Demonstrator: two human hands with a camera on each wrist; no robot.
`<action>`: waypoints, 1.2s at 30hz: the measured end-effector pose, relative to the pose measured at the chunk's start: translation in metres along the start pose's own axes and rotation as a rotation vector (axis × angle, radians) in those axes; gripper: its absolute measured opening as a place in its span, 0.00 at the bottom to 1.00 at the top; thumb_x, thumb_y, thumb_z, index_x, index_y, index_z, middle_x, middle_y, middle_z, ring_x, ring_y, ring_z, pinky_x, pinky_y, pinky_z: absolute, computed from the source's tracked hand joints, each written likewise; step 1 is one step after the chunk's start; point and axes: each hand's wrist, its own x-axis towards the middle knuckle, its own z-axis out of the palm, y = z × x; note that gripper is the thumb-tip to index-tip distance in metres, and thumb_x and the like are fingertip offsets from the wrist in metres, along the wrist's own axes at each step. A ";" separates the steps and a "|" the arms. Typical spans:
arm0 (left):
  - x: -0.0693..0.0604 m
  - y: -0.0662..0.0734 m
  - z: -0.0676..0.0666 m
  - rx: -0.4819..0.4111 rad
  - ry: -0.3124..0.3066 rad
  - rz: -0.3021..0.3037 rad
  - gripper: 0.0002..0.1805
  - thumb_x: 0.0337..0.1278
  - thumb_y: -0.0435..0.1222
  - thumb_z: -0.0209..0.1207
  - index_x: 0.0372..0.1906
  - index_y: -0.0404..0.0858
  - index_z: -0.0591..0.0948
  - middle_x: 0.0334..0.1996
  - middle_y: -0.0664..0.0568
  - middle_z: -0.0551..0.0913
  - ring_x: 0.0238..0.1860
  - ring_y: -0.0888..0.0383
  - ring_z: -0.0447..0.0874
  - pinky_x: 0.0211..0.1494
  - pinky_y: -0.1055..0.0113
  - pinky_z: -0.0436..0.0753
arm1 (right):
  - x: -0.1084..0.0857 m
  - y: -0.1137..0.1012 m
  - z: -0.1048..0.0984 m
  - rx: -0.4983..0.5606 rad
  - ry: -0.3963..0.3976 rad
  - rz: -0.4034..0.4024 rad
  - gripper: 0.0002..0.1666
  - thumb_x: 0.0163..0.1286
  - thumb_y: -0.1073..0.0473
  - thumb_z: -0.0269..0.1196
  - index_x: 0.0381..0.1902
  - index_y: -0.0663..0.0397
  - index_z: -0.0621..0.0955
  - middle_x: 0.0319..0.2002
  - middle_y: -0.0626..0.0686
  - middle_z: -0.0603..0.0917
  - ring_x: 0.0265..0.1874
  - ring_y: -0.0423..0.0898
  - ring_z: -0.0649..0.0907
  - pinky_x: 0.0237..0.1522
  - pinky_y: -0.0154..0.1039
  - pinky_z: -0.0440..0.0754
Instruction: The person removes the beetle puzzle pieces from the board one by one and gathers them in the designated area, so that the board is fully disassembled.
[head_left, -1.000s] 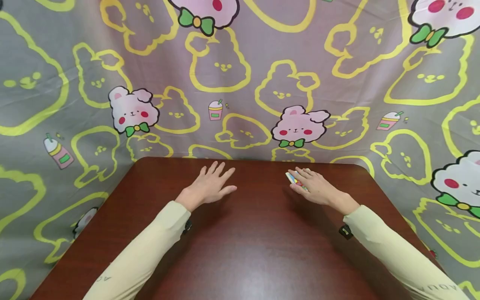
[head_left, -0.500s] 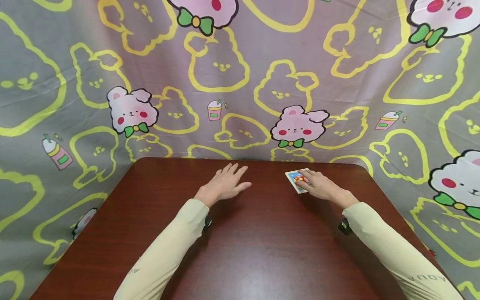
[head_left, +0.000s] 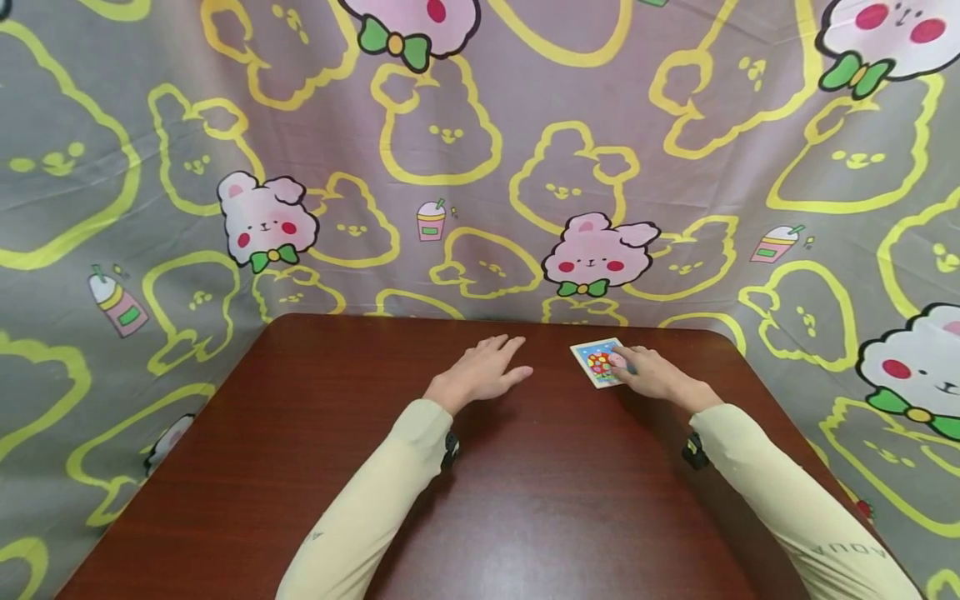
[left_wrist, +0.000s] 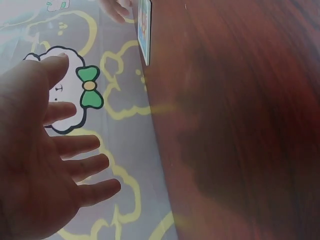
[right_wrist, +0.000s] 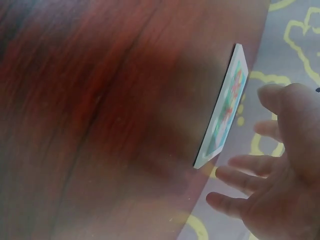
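A flat square picture board [head_left: 596, 363] with a pale border and a colourful print lies near the table's far edge, right of the middle. My right hand [head_left: 654, 374] hovers over its right side with fingers spread; in the right wrist view a gap shows between the board [right_wrist: 226, 111] and the hand [right_wrist: 280, 170]. To the left of the board my left hand [head_left: 483, 372] is held above the table, fingers extended and holding nothing. The left wrist view shows that hand [left_wrist: 55, 145] with spread fingers, and the board [left_wrist: 144, 31] at the top.
The dark red-brown table [head_left: 525, 500] has rounded far corners. A grey curtain [head_left: 465, 108] with yellow outlines and cartoon faces hangs behind it and along both sides. In the head view, a small black device sits at each wrist.
My left hand has moved right, closer to the board. My right hand has shifted slightly right, uncovering more of the print. The board lies in about the same place.
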 end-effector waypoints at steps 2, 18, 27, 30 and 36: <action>0.003 0.003 0.003 -0.016 -0.006 -0.001 0.36 0.72 0.59 0.43 0.78 0.48 0.55 0.76 0.44 0.59 0.77 0.45 0.56 0.74 0.46 0.62 | -0.001 0.003 0.002 -0.005 0.002 0.004 0.35 0.72 0.51 0.58 0.69 0.67 0.68 0.59 0.75 0.73 0.56 0.72 0.74 0.55 0.65 0.71; 0.021 0.016 0.029 -0.087 -0.067 -0.078 0.35 0.72 0.57 0.46 0.77 0.48 0.57 0.74 0.47 0.62 0.74 0.48 0.61 0.73 0.50 0.66 | -0.004 0.014 0.007 -0.050 -0.106 0.082 0.34 0.73 0.47 0.56 0.65 0.70 0.71 0.58 0.73 0.75 0.55 0.72 0.74 0.54 0.65 0.72; 0.030 0.021 0.040 -0.093 -0.106 -0.141 0.34 0.71 0.56 0.47 0.76 0.49 0.59 0.73 0.47 0.64 0.74 0.48 0.62 0.71 0.50 0.68 | -0.002 0.013 0.007 -0.048 -0.074 0.043 0.24 0.70 0.50 0.60 0.52 0.65 0.80 0.46 0.64 0.82 0.44 0.59 0.80 0.48 0.58 0.77; 0.035 0.025 0.043 -0.076 -0.107 -0.147 0.34 0.71 0.56 0.47 0.76 0.49 0.60 0.73 0.46 0.65 0.73 0.47 0.62 0.70 0.50 0.69 | -0.002 0.012 0.006 -0.045 -0.064 0.033 0.22 0.69 0.51 0.62 0.50 0.65 0.81 0.43 0.62 0.83 0.40 0.56 0.80 0.46 0.55 0.78; 0.041 0.033 0.049 -0.068 -0.112 -0.151 0.34 0.70 0.57 0.49 0.75 0.51 0.60 0.73 0.48 0.64 0.73 0.48 0.62 0.70 0.50 0.69 | -0.004 0.005 0.007 -0.033 -0.070 0.021 0.21 0.68 0.52 0.64 0.48 0.64 0.82 0.40 0.58 0.84 0.35 0.50 0.81 0.40 0.50 0.79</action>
